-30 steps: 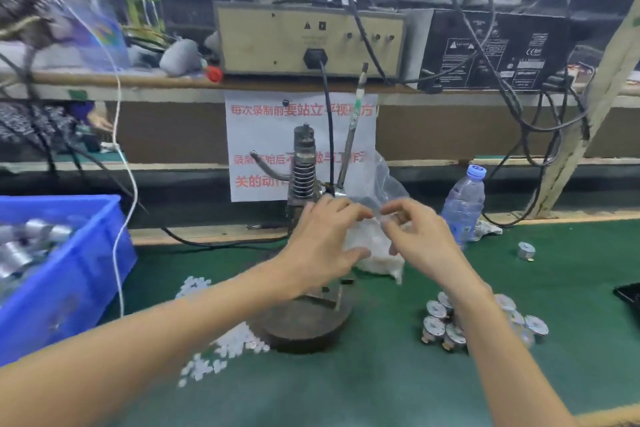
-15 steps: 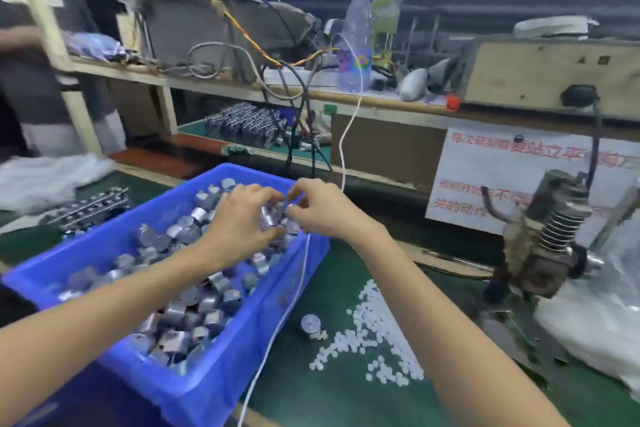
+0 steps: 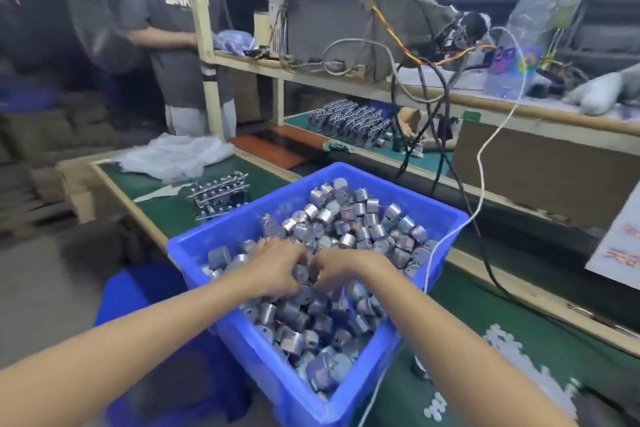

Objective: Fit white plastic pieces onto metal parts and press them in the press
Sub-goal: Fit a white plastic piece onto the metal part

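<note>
**Picking metal parts from the bin: notes on doing it cleanly**

Landmark: the blue bin (image 3: 304, 399), heaped with small cylindrical metal parts (image 3: 346, 218).

Both hands are over the middle of the bin, knuckles up, fingertips down in the pile and nearly touching.
- Left hand (image 3: 277, 267): fingers curled, apparently pinching one metal part (image 3: 300, 272) that shows in the gap between the two hands.
- Right hand (image 3: 341, 267): fingers also curled into the heap. I cannot tell whether it has hold of a part or is only raking.

The white plastic pieces (image 3: 502, 343) lie scattered on the green mat (image 3: 485, 305), just right of the bin's near corner; they are blurred here. The press is not in view, so it is presumably further to the right of the bin.

Judgement on the step in hand (gathering parts to carry over):
- Take parts from the top layer of the bin rather than digging, since loose cans will slide and spill.
- Orient each part in the fingers while lifting, so the end that takes the plastic faces up.
- Watch the white cable (image 3: 446, 236) draped over the bin's right rim. A forearm leaving the bin on that side could snag it.
</note>
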